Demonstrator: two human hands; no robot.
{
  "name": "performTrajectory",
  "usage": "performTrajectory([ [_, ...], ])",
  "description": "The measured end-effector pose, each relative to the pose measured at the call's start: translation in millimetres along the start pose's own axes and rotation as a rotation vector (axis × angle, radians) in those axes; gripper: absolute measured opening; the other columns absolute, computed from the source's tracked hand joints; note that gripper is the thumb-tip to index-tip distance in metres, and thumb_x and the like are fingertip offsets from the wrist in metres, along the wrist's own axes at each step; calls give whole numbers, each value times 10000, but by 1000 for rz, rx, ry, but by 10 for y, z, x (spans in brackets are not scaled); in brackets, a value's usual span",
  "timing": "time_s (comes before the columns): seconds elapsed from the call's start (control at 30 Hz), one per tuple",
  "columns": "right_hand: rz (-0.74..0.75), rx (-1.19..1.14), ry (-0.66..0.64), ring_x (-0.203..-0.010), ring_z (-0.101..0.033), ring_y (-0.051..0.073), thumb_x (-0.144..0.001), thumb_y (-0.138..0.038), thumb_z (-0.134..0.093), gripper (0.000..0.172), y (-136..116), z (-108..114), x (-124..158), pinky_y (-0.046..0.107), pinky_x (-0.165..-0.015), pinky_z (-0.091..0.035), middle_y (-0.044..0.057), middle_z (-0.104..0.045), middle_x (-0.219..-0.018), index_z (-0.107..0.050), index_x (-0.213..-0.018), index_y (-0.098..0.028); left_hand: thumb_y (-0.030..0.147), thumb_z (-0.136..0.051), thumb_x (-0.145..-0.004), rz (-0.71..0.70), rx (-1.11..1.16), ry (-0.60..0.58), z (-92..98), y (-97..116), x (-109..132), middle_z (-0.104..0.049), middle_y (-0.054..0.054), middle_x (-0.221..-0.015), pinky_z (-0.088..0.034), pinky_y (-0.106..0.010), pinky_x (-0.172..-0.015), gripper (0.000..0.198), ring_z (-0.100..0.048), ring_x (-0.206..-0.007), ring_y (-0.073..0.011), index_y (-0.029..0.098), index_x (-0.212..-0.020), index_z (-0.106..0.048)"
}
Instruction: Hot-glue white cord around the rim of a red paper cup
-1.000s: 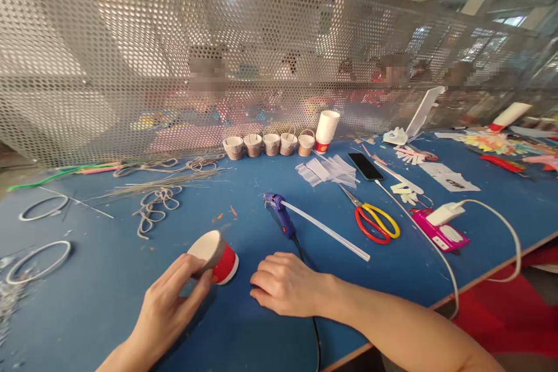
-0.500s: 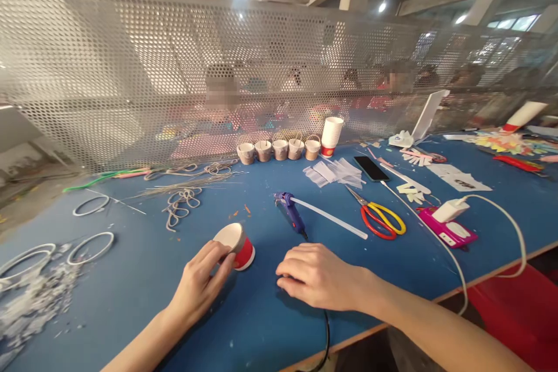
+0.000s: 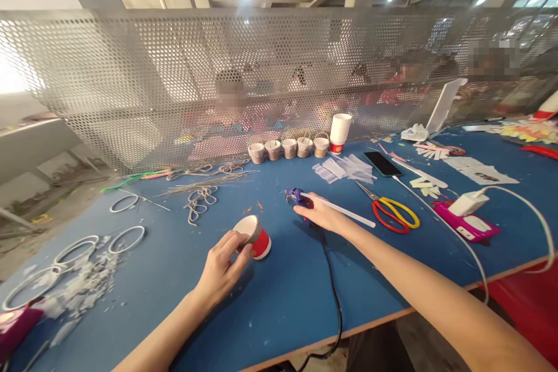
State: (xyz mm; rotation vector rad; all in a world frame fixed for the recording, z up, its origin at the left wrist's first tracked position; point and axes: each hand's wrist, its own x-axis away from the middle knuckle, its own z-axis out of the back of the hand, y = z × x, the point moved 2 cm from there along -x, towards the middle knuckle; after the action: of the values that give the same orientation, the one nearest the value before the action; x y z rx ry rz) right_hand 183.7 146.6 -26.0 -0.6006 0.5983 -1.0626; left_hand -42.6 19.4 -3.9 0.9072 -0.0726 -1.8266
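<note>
A red and white paper cup (image 3: 261, 244) tilts on the blue table, its rim pinched by my left hand (image 3: 223, 265). To its right, my right hand (image 3: 321, 215) is closed around the handle of a blue hot glue gun (image 3: 294, 194), which still lies on or just over the table; the handle is hidden under the palm. A long clear glue stick (image 3: 351, 213) juts from the gun's back end toward the right. The gun's black cord (image 3: 332, 282) runs down past the table's near edge.
Several small cord-wrapped cups (image 3: 289, 149) and a stack of paper cups (image 3: 340, 132) line the perforated screen. Red-and-yellow scissors (image 3: 394, 215), a phone (image 3: 383, 164), paper strips (image 3: 344, 168) and a pink power strip (image 3: 466, 224) lie rightward. White rings (image 3: 126, 239) and scraps are left.
My right hand has moved forward from the bare tabletop onto the glue gun and closed on it. My left hand keeps hold of the cup. The whole view has shifted slightly.
</note>
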Motion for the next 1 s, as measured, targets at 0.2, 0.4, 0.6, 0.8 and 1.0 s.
performTrajectory([
  [0.2,-125,-70,26,-614,-624,175,-826,-349,-554,181,-35,-143,-98,264,-601,-466,2,-650,-671,-630,-869,-191,294,-415,-863,231,108,-71,6,-8,-35,-564,0,-636,-409,-230,-548,228,-516,-579,-135,191,-717,-556],
  [0.4,-118,-113,93,-856,-646,224,-802,-298,-592,201,20,-221,-72,302,-749,-474,38,-702,-898,-654,-971,-210,314,-425,-884,276,186,-167,30,-19,-91,-574,-11,-691,-434,-244,-611,249,-537,-652,-148,181,-731,-570],
  [0.6,-122,-125,115,-892,-643,229,-800,-289,-612,204,66,-229,-30,302,-776,-465,37,-705,-915,-657,-986,-221,289,-417,-903,232,189,-306,85,30,-255,-608,-43,-768,-464,-270,-667,255,-575,-697,-160,179,-805,-625],
  [0.8,-156,-140,94,-885,-633,252,-787,-311,-612,201,106,-216,4,312,-772,-448,70,-693,-899,-650,-941,-189,299,-453,-868,357,241,-363,72,114,-377,-657,-35,-729,-476,-276,-675,235,-607,-695,-170,180,-839,-654],
  [1.0,-131,-239,105,-809,-619,205,-795,-288,-534,188,60,-163,27,284,-727,-455,33,-677,-847,-626,-924,-186,312,-522,-817,553,425,-279,-2,96,-368,-688,-27,-742,-502,-308,-719,217,-642,-704,-184,166,-876,-672],
])
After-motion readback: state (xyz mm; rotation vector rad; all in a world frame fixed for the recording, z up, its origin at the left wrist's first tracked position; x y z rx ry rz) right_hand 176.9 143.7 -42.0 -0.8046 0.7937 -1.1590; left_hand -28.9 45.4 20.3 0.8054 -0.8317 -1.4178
